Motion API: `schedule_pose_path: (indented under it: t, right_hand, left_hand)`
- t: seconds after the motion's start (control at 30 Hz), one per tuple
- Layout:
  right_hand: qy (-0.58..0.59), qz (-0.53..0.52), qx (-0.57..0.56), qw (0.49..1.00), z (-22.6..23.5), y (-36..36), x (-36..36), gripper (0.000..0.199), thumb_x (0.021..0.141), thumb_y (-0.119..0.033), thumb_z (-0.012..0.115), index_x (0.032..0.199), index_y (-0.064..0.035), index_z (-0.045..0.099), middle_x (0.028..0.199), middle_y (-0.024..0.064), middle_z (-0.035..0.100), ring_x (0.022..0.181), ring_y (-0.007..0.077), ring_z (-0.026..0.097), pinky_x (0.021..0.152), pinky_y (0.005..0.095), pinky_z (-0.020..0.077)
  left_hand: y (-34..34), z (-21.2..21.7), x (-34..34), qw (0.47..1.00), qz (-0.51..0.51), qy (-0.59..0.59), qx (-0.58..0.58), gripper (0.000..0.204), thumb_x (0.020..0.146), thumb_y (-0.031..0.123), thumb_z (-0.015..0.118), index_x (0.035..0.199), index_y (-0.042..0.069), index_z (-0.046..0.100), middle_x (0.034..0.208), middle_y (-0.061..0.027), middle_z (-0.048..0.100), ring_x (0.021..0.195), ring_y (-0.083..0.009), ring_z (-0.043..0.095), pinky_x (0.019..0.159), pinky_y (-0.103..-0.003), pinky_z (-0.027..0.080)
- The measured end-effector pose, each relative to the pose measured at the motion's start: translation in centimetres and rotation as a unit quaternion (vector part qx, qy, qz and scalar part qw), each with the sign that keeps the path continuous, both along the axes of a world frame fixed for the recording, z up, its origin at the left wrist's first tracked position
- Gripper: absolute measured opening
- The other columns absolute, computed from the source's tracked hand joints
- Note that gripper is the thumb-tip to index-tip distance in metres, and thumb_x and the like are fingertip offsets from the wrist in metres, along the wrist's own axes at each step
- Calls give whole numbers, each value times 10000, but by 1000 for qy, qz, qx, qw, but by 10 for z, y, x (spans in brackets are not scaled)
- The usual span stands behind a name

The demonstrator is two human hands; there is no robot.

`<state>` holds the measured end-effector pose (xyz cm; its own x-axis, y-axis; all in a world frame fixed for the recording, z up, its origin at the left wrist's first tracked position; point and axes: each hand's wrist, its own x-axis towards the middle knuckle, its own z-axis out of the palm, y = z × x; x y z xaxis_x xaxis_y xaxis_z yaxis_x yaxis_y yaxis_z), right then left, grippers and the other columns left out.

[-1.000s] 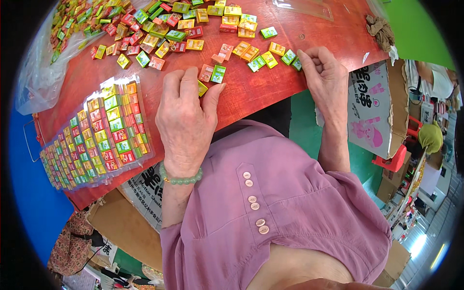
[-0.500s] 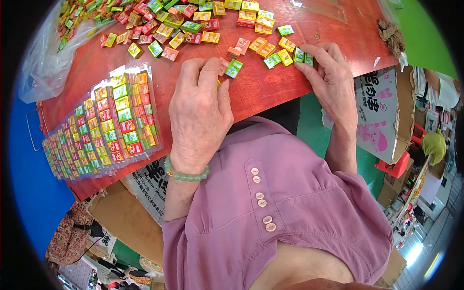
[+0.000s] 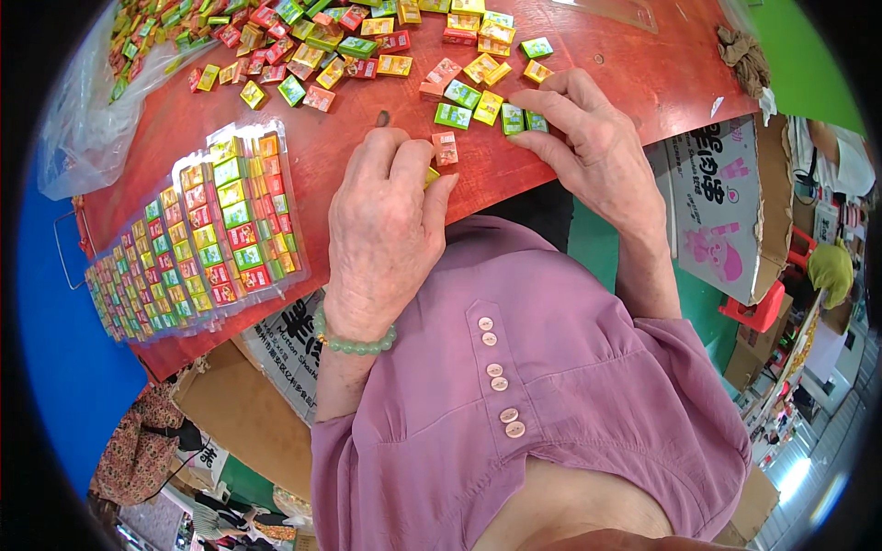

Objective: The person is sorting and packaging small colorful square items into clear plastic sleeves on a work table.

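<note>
Small boxes [image 3: 488, 107] gather in a loose row right of a filled tray [image 3: 223, 134]

Right of the tray, across bare red table [image 3: 634, 75], the right hand [image 3: 593, 147] has two green boxes [image 3: 512, 118] upright side by side between its thumb and forefinger. The digits are parted just enough to take the pair, the thumb at the near end and the forefinger at the far end.

Closer to the tray's right side, the left hand [image 3: 386, 230] is curled palm down. A yellow box [image 3: 431, 177] shows in the narrow gap between its thumb and fingers; I cannot tell whether it is pinched there. A pinkish-orange box [image 3: 445, 148] stands just beyond these fingertips. A green bead bracelet [image 3: 360, 344] circles the wrist.

Farther from the person than the tray lies a heap of red, yellow, green and orange boxes [image 3: 326, 39], and a clear plastic bag [image 3: 84, 151] slumps beyond the tray's left part. A brown cloth [image 3: 742, 62] lies crumpled far right of the tray.
</note>
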<state>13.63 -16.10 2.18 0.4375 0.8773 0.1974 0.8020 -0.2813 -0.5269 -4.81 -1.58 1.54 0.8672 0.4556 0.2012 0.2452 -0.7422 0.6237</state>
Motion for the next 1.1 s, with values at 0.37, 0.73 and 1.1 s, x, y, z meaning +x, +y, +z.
schedule_pose_path:
  t: [0.37, 0.73, 1.1]
  right_hand:
    - [-12, 46, -2, 999, 0, 0, -8, 337, 844, -141, 828, 1158, -75, 723, 991, 72, 610, 829, 231, 655, 713, 347, 541]
    - [22, -26, -31, 999, 1, 5, -7, 369, 838, -171, 850, 1163, -71, 705, 978, 61, 611, 737, 209, 636, 651, 348, 533]
    - [-94, -18, 14, 995, 2, 19, -11, 401, 820, -237, 851, 1147, -56, 704, 1025, 75, 633, 985, 286, 609, 844, 416, 500]
  left_hand:
    - [0, -1, 7, 1000, 14, 0, -20, 333, 851, 77, 783, 1126, -9, 616, 1031, -176, 577, 924, -386, 644, 759, -471, 541]
    - [-3, -6, 15, 999, 20, -34, 3, 334, 836, 95, 796, 1113, 3, 633, 1026, -142, 583, 935, -344, 643, 767, -434, 550]
    - [-4, -5, 17, 999, 10, -31, 35, 318, 839, 100, 793, 1095, 5, 629, 1030, -143, 574, 934, -334, 638, 768, -434, 553]
